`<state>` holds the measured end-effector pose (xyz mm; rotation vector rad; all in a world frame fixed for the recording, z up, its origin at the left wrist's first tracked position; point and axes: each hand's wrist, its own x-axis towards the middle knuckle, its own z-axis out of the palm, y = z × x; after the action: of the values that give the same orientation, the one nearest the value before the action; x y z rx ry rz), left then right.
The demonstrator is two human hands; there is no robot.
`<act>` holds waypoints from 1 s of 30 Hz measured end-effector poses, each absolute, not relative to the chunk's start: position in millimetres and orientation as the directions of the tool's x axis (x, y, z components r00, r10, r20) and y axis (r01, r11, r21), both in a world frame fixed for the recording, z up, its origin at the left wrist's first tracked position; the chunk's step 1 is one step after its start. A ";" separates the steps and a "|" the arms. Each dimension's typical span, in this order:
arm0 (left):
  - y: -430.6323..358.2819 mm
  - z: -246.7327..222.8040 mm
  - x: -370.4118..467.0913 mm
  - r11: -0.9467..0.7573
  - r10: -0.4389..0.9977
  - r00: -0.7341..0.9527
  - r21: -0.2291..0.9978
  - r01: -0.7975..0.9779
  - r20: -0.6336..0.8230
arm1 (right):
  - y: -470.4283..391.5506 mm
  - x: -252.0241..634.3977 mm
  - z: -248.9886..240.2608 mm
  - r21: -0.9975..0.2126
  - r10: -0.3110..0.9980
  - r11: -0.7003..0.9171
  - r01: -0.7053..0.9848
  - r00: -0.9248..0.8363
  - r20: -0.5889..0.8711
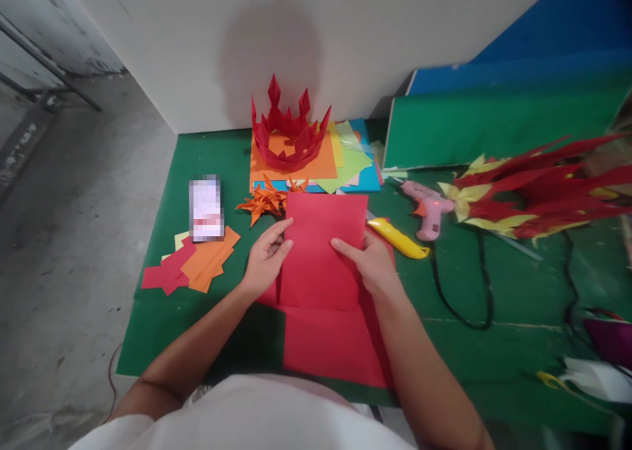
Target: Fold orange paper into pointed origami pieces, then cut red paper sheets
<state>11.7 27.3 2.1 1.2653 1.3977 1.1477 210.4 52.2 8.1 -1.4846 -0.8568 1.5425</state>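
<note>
A folded-looking sheet of red paper [323, 266] is raised a little over the table in front of me. My right hand [378, 262] grips its right side, thumb on the front face and fingers behind. At the left edge, my left hand [267, 258] has its thumb and forefinger tips on the paper, the other fingers curled. Beneath lies more red paper [336, 348], reaching toward the table's front edge. Just right of the held sheet is a yellow utility knife [399, 238]. Orange folded paper flowers [266, 200] lie behind my left hand.
A red paper crown [289, 144] stands on stacked coloured sheets [365, 180]. To the left are a phone [206, 206] and small paper pieces [200, 266]. On the right, a pink glue gun [427, 206] with a black cord lies beside a red-and-yellow paper piece [533, 200].
</note>
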 end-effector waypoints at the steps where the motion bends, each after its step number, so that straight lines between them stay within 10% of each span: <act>1: 27.6 1.7 10.7 0.042 0.997 -0.069 0.982 0.184 -0.030 | 52.4 211.0 6.3 -0.914 0.914 -0.404 -0.033 0.025 -0.404; 6: 26.7 -0.3 6.3 0.072 0.997 -0.035 0.944 0.322 -0.064 | 52.7 212.5 2.2 -0.907 1.000 -0.014 0.420 0.025 -0.003; 11: 21.9 0.9 4.9 0.083 0.996 -0.003 0.914 0.397 -0.089 | 45.4 206.8 20.4 -0.517 0.943 0.330 0.790 -0.249 0.223; 17: 17.5 0.5 1.5 0.084 0.993 0.031 0.883 0.462 -0.111 | 33.6 191.5 23.6 -0.342 0.774 0.611 0.714 -0.630 0.069; 30: 27.4 -3.1 -5.8 0.034 0.999 -0.020 0.820 0.571 -0.028 | 25.5 172.5 7.9 -0.269 0.712 0.683 0.679 -0.701 0.037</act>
<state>-5.8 27.4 -3.1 1.6083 1.6646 0.8406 172.5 25.5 7.9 -1.1441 -2.7530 0.3560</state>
